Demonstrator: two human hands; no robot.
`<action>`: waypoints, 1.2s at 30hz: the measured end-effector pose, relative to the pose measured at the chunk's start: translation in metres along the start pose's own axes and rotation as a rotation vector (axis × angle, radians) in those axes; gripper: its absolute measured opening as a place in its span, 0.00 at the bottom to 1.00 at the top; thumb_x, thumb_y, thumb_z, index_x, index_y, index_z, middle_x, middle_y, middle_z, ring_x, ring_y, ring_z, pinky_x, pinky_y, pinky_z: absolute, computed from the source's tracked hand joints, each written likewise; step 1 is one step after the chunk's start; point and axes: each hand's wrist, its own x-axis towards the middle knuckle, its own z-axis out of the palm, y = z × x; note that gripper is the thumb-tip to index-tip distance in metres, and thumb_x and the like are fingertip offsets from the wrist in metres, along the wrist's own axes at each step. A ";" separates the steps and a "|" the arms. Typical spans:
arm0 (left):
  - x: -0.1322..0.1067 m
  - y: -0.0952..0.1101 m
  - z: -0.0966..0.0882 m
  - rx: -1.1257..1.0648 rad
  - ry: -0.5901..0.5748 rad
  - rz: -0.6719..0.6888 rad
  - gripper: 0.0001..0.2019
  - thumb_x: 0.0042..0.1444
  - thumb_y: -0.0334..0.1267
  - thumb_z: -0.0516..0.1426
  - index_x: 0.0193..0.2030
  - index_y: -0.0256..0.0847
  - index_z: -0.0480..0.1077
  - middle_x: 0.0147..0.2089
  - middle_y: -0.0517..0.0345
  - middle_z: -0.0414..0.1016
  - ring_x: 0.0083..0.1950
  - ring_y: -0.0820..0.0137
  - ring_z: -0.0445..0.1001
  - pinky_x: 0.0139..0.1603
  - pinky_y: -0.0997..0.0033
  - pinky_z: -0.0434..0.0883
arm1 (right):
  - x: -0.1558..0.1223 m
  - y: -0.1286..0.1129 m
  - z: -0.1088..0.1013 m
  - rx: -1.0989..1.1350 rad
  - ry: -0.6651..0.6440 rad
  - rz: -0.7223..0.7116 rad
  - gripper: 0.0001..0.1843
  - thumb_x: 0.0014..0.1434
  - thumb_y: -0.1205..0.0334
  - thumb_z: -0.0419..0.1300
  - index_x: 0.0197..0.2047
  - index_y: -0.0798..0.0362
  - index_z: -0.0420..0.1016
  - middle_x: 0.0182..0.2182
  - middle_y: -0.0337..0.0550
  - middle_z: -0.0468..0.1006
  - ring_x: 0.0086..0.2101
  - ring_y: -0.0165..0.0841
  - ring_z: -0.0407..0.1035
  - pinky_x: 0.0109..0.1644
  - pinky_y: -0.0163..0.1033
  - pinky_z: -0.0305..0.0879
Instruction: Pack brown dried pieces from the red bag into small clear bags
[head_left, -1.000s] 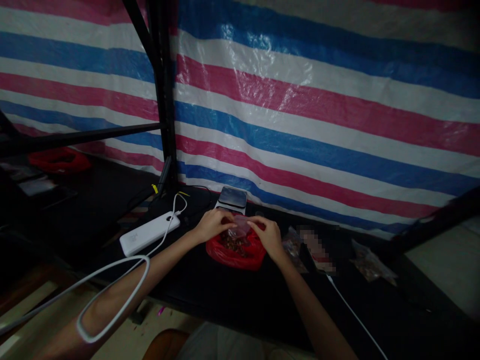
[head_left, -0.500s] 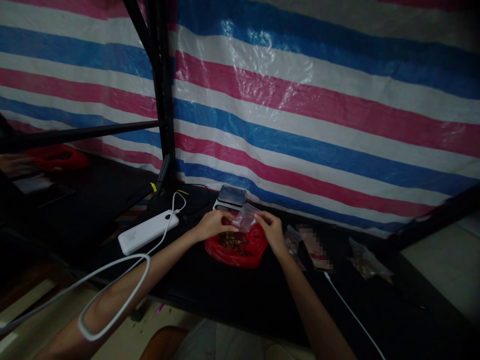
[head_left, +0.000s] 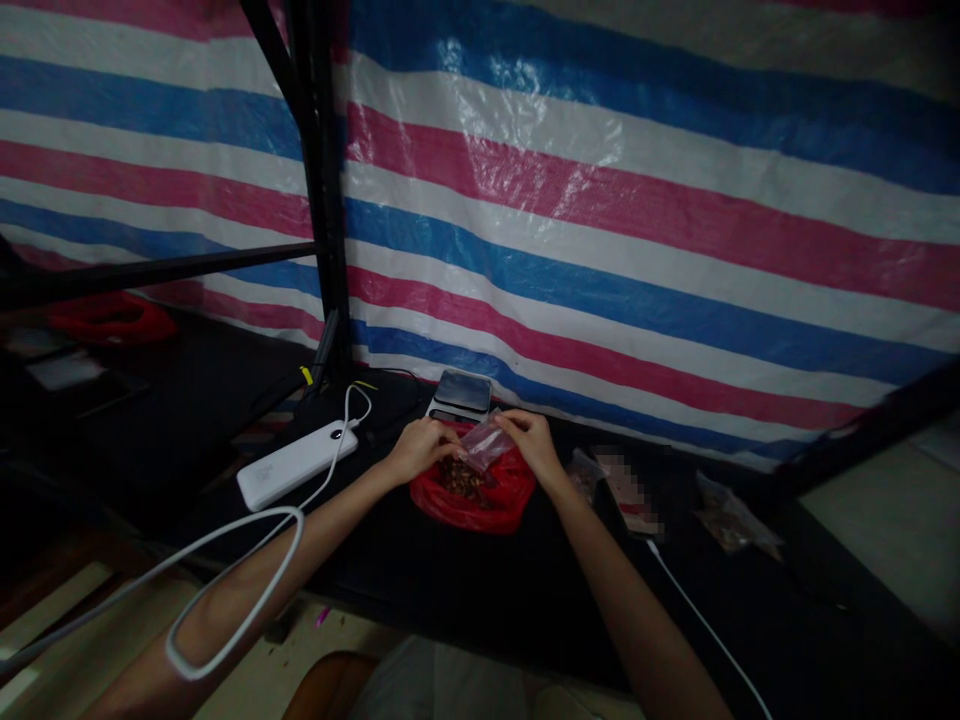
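Between my hands is a small clear plastic bag (head_left: 484, 443), tilted, its right end higher. My left hand (head_left: 422, 447) pinches its lower left end, and my right hand (head_left: 529, 440) pinches the upper right end. Beneath it lies an open red plastic bag (head_left: 480, 515) holding small brown dried pieces (head_left: 463, 482), too small to name. Just behind the red bag sits a small scale (head_left: 463, 392) with a dark top, its front partly covered by the bag and my left hand.
Filled clear bags (head_left: 736, 515) lie to the right, near a phone (head_left: 630, 492) with a white cable. A white power bank (head_left: 298, 463) rests at left, its cable looping over my left forearm. Another red bag (head_left: 112, 318) is far left. Striped sheeting (head_left: 600, 250) hangs behind.
The clear bag has tipped, with my right hand moving slightly up and left. My left hand has shifted a little down. At far left, another person's hand has gone from beside the other red bag.
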 end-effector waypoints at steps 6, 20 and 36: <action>0.005 -0.004 0.004 -0.187 0.158 -0.092 0.17 0.53 0.50 0.51 0.31 0.39 0.74 0.26 0.60 0.75 0.27 0.73 0.71 0.29 0.78 0.61 | -0.018 0.012 0.006 0.060 -0.080 0.022 0.21 0.45 0.56 0.61 0.45 0.49 0.70 0.39 0.41 0.77 0.32 0.32 0.71 0.38 0.38 0.65; 0.021 0.002 0.006 -0.246 0.233 0.063 0.15 0.53 0.47 0.52 0.30 0.38 0.74 0.27 0.58 0.74 0.29 0.73 0.70 0.31 0.78 0.62 | -0.027 0.004 -0.001 -0.176 0.155 -0.069 0.10 0.49 0.54 0.59 0.25 0.50 0.76 0.26 0.39 0.78 0.29 0.34 0.71 0.37 0.37 0.64; 0.037 0.007 -0.005 -0.122 0.061 0.081 0.16 0.54 0.48 0.51 0.32 0.39 0.72 0.28 0.61 0.73 0.30 0.73 0.70 0.33 0.78 0.62 | -0.018 0.016 0.011 -0.080 0.212 -0.071 0.09 0.51 0.56 0.55 0.28 0.51 0.72 0.27 0.39 0.76 0.26 0.31 0.69 0.34 0.35 0.63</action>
